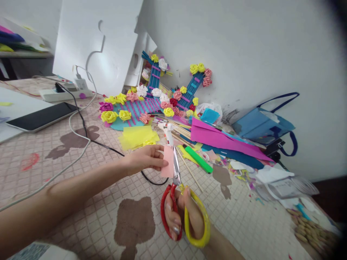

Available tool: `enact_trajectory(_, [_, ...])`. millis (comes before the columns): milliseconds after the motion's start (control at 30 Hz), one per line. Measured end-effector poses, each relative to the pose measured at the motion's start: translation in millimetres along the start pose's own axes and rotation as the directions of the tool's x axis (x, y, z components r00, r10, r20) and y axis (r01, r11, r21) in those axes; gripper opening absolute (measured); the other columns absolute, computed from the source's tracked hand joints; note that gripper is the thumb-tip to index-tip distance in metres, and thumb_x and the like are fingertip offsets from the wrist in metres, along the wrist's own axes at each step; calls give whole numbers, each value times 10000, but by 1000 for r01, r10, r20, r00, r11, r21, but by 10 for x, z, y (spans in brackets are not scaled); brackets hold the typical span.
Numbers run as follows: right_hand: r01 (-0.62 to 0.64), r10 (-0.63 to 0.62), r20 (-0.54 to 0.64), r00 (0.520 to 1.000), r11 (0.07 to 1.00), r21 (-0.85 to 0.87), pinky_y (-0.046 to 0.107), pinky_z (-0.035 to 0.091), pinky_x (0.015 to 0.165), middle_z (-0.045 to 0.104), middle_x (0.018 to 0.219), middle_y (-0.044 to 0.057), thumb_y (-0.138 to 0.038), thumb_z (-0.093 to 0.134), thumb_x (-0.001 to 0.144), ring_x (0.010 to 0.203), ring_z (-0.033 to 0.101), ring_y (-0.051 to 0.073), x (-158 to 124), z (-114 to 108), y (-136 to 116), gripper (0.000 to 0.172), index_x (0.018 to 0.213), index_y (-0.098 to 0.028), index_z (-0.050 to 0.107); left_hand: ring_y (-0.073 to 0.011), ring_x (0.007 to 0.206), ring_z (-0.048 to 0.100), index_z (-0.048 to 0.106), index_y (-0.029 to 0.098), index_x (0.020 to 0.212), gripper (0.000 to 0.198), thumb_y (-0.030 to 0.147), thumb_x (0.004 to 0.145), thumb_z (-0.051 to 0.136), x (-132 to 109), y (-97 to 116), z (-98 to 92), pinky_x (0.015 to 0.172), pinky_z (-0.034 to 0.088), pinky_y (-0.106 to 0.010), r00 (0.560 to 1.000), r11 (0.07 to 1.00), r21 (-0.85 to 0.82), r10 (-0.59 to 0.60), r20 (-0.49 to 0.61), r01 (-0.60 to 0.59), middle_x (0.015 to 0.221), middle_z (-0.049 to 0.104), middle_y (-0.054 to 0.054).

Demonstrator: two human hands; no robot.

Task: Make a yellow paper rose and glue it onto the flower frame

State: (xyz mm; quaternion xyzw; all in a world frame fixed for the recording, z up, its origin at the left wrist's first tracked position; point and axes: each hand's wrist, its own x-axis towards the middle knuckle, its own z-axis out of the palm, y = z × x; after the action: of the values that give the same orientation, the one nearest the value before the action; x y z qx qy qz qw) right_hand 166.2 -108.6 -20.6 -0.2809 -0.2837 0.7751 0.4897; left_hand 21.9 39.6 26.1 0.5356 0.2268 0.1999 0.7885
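Observation:
My left hand point(145, 159) pinches a small pink paper piece point(167, 161) by its left edge and holds it upright above the table. My right hand point(181, 213) grips scissors point(177, 187) with a red and a yellow handle loop, fingers through both loops. The blades point up and away, and they lie against the right edge of the pink paper. Behind the paper stands a white glue gun point(168, 131).
A blue craft model with paper roses point(151, 103) sits at the back, with yellow tissue point(138, 137), magenta sheets point(217, 139), a green marker point(199, 159) and wooden sticks point(189, 169) nearby. A tablet point(40, 116), power strip point(65, 94) and cables lie left. A blue bag point(262, 124) rests right.

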Motion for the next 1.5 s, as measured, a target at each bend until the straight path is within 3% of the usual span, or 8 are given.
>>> enact_trajectory(233, [12,-15,-63,998,999,-44,175,368,278,385,387,-78,-738,441,742,281,320,57,-2,-39,22,575,688,-170,505,-127,677,603,537,137,1041,416,185,682,741,15,-5,-30,642,445,-257,1000,1000,-4,1,-10,-1,739,630,-8])
enact_trajectory(467, [10,-14,-55,998,997,-72,179,392,276,372,391,-97,-741,422,751,275,312,48,-1,-51,10,574,697,-173,486,-129,697,606,545,141,1079,452,192,678,747,11,22,-43,643,448,-252,1000,1000,21,-7,-14,7,818,660,-39])
enact_trajectory(833, [-24,19,-66,998,997,-69,168,376,282,364,393,-105,-767,400,736,278,302,46,-10,-51,-9,591,695,-181,463,-143,736,601,547,136,981,322,199,714,715,28,-14,-74,644,440,-254,998,996,83,16,65,-21,793,634,-28])
enact_trajectory(1033, [7,-23,-140,990,994,-112,177,378,272,357,381,-103,-767,455,705,272,303,49,2,-98,-102,585,684,-182,483,-134,716,604,549,136,1008,355,215,707,721,30,-11,-74,633,440,-243,998,995,99,11,69,-18,823,656,-37])
enact_trajectory(1133, [49,-92,-241,966,983,-178,167,367,275,361,385,-97,-751,454,722,282,328,51,-5,-127,-204,573,693,-181,494,-129,711,611,545,146,1036,378,216,709,722,34,-39,-80,646,456,-244,996,995,104,-1,91,-8,817,661,-26])
enact_trajectory(1233, [94,-217,-334,917,932,-349,151,374,306,441,456,-85,-611,588,745,325,397,49,-13,-161,-282,435,737,-190,481,-121,670,616,532,156,1048,394,227,712,725,32,-74,-77,640,468,-241,994,992,125,-21,107,8,771,664,-9])
enact_trajectory(1333, [66,-289,-385,877,864,-499,147,385,332,472,506,-90,-487,688,719,351,428,45,-7,-198,-312,363,777,-200,474,-121,622,624,512,157,1073,431,259,714,728,26,-111,-50,598,473,-229,990,986,163,-68,124,48,722,666,-2])
enact_trajectory(1500, [39,-353,-415,838,799,-600,173,400,348,493,576,-84,-406,689,716,370,448,53,19,-184,-309,310,816,-207,474,-125,592,628,507,140,1088,446,292,725,716,20,-199,24,568,482,-223,980,972,225,-112,165,73,713,679,-21])
